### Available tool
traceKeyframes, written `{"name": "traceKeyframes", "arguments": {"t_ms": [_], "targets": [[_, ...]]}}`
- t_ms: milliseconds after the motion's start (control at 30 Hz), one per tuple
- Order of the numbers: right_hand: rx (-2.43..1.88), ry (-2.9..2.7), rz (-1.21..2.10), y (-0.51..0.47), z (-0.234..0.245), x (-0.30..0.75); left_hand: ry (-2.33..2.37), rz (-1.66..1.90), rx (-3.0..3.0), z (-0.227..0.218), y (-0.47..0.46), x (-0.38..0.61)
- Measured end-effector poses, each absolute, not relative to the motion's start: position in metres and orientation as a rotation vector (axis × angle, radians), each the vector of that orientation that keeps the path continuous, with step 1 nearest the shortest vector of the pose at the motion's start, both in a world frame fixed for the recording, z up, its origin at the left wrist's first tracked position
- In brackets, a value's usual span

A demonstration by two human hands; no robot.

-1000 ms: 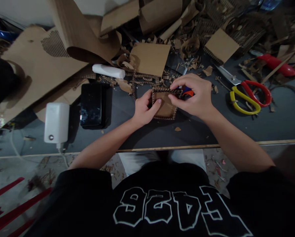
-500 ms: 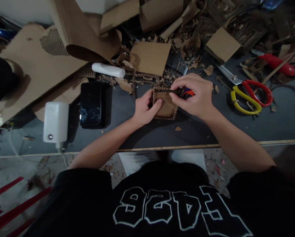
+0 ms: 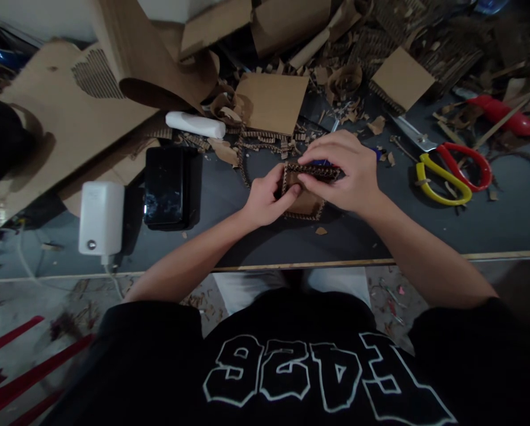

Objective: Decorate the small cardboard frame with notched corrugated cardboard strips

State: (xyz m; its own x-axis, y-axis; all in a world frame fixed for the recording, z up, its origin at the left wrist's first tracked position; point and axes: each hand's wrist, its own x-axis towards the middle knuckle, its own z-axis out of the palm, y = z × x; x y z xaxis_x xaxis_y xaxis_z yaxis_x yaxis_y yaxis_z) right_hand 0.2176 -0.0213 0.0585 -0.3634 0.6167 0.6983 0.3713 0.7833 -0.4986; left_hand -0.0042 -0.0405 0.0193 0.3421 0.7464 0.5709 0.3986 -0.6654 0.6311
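My left hand (image 3: 271, 196) grips the left side of a small cardboard piece (image 3: 307, 204), its thumb lying over the inner face. Corrugated edging runs around the piece like a low wall. My right hand (image 3: 347, 171) pinches the corrugated strip (image 3: 311, 170) at the far edge between thumb and fingers. Behind the right hand a blue object (image 3: 377, 154) shows only in part; I cannot make out its kind. Just beyond the hands lies a square of flat cardboard (image 3: 271, 102) among loose corrugated strips.
Scissors (image 3: 453, 171) with red and yellow handles lie to the right, near a red-handled tool (image 3: 504, 115). On the left are a black box-shaped device (image 3: 166, 186), a white power bank (image 3: 101, 218) with a cable and a white stick (image 3: 195, 124). Cardboard scraps crowd the back.
Both hands and the cardboard piece have shifted slightly right and nearer to me. The right fingers have moved left along the strip, and the orange-red part beside that hand is now hidden.
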Motion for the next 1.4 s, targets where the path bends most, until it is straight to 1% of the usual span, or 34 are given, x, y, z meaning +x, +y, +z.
{"name": "traceKeyframes", "arguments": {"t_ms": [133,300,500,733,933,1067,1133,1233,1300,1400], "targets": [[-0.762,-1.989,0.334,-0.021,0.061,0.219,0.91,1.201,2.264,0.021,-0.04,-0.006],[-0.777,-2.018,0.362,-0.021,0.063,0.222,0.905,1.281,2.29,0.022,-0.04,-0.005],[-0.846,-2.042,0.294,-0.023,0.059,0.219,0.908,1.26,2.32,0.025,-0.041,-0.003],[-0.786,-1.996,0.211,-0.022,0.054,0.217,0.851,1.321,2.352,0.027,-0.041,-0.002],[-0.788,-2.009,0.239,-0.021,0.052,0.216,0.858,1.295,2.359,0.026,-0.041,-0.002],[-0.741,-1.993,0.307,-0.021,0.052,0.216,0.926,1.215,2.354,0.025,-0.041,-0.003],[-0.723,-1.985,0.293,-0.021,0.053,0.217,0.947,1.229,2.317,0.025,-0.042,-0.003],[-0.751,-1.995,0.17,-0.023,0.057,0.219,1.002,1.324,2.173,0.022,-0.043,-0.001],[-0.798,-1.995,0.113,-0.025,0.06,0.221,1.088,1.38,2.014,0.017,-0.041,0.001],[-0.932,-1.977,0.125,-0.027,0.062,0.225,1.172,1.443,1.733,0.002,-0.03,-0.001]]}}
